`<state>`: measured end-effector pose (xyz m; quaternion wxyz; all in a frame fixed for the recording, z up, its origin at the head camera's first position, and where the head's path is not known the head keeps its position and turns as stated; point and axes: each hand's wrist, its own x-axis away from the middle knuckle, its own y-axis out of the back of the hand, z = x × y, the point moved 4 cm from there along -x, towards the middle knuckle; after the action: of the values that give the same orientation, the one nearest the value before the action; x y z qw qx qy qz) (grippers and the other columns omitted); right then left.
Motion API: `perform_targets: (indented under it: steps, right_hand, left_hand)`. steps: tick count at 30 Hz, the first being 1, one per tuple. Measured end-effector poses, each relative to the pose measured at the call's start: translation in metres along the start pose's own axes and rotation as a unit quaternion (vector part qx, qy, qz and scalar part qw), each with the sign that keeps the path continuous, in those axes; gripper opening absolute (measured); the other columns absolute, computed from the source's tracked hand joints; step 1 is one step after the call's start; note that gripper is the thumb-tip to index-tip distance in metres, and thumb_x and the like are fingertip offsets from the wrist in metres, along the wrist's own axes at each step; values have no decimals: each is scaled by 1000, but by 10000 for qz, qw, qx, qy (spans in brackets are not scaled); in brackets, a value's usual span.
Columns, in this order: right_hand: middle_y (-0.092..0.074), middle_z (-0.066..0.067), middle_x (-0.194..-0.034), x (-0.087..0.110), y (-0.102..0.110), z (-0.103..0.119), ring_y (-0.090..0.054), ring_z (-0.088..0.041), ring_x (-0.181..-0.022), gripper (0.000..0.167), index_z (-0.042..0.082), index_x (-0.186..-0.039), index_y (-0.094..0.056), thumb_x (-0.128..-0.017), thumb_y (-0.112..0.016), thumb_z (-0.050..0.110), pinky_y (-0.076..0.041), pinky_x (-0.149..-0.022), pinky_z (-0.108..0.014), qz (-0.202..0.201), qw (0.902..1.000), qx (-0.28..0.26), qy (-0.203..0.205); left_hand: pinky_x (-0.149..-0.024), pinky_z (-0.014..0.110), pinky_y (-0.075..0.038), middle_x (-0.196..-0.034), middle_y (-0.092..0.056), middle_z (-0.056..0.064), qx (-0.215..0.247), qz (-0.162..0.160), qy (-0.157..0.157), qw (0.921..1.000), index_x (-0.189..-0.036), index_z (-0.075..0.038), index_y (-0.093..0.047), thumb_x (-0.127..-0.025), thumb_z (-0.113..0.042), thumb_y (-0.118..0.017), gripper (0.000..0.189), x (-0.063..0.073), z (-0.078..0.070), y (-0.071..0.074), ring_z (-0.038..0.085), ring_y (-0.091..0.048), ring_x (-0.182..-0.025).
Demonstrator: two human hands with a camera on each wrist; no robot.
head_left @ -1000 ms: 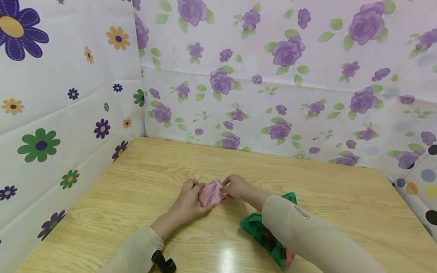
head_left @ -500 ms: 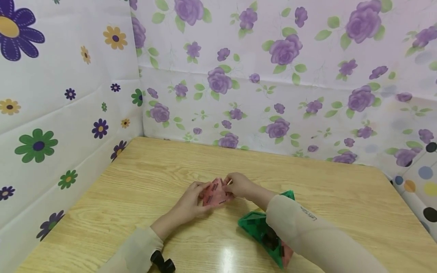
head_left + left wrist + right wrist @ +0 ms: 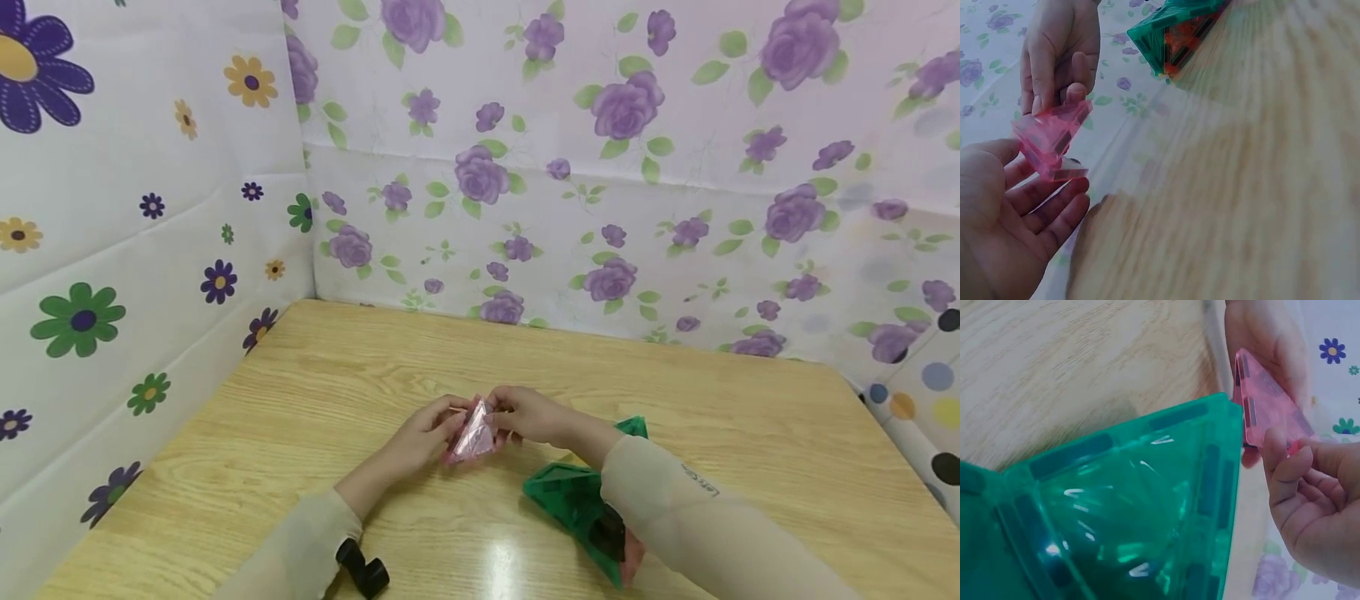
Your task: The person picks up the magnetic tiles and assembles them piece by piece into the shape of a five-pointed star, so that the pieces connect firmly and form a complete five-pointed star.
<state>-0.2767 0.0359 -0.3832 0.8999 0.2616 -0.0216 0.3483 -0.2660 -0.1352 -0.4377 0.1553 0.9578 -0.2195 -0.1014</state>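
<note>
Both hands hold a small set of pink translucent triangular magnetic tiles (image 3: pixel 474 435), joined at an angle, over the middle of the table. My left hand (image 3: pixel 422 437) grips the left side, thumb and fingers at the tile edges. From the right, my right hand (image 3: pixel 531 415) pinches the other side between thumb and fingers. In the left wrist view the pink tiles (image 3: pixel 1054 134) show dark magnet strips along their edges. A green magnetic-tile structure (image 3: pixel 562 493) with some pinkish-red parts sits under my right forearm, which partly hides it.
The wooden table (image 3: pixel 360 358) meets a flowered cloth (image 3: pixel 555 217) at the back and another at the left. A black device (image 3: pixel 363 571) is at my left cuff. In the right wrist view the green structure (image 3: pixel 1129 494) looms close.
The pink tiles have been turned between the hands and now show a narrower, shinier face. My left fingers have shifted on their side. The green structure stays put.
</note>
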Motion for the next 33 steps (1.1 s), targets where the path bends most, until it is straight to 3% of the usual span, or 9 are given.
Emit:
perform_targets:
  steps: [2,7,9,13,19,26,33]
  right_hand:
    - [-62,-11,-83,3,2,-1,-63,-21,-69,9,-2,-101,-53,-100,-47,6,-46,-59,-25,34,9999,-112,-20]
    - [-63,-12,-85,11,9,-4,-63,-20,-72,12,-4,-105,-52,-100,-44,4,-56,-71,-38,167,9995,-256,40]
    - [-62,-11,-87,14,12,-5,-64,-22,-75,13,-3,-107,-51,-101,-43,5,-57,-75,-41,227,9993,-274,84]
    - [-62,-8,-86,20,17,-6,-63,-19,-76,13,-2,-108,-51,-101,-45,7,-57,-77,-41,225,9990,-365,121]
    - [-64,-8,-81,33,31,-5,-63,-16,-71,18,-2,-114,-49,-101,-47,10,-58,-71,-36,-67,9983,-527,221]
    - [-66,-15,-76,55,49,-4,-66,-20,-62,32,8,-133,-43,-102,-46,15,-58,-63,-43,-660,9969,-279,317]
    - [-69,-20,-86,72,61,-8,-66,-20,-62,27,9,-129,-46,-102,-46,13,-59,-60,-39,-1048,9935,72,440]
  left_hand:
    - [-85,25,-53,-120,-63,21,68,88,-134,9998,-131,-5,-53,-102,-22,-46,35,-3,-2,-1,20,-63,-101]
    - [-83,23,-53,-127,-60,19,228,399,-181,9988,-132,-3,-54,-101,-25,-48,38,-8,-7,-5,18,-61,-105]
    - [-85,23,-53,-131,-58,21,470,626,-140,9968,-133,-3,-52,-102,-26,-46,40,-10,-9,-8,16,-61,-108]
    - [-84,26,-52,-123,-60,22,950,906,0,9913,-136,-4,-47,-103,-27,-45,40,-13,-13,-12,10,-62,-101]
    - [-84,28,-53,-121,-60,18,1017,951,194,9901,-137,-6,-48,-100,-32,-50,45,-28,-23,-21,12,-60,-100]
    - [-79,32,-57,-121,-58,20,814,771,60,9937,-132,-8,-51,-94,-28,-62,45,-55,-37,-32,16,-63,-98]
    - [-88,35,-54,-120,-64,14,576,766,-17,9954,-118,-6,-62,-93,-22,-64,29,-77,-52,-44,21,-64,-105]
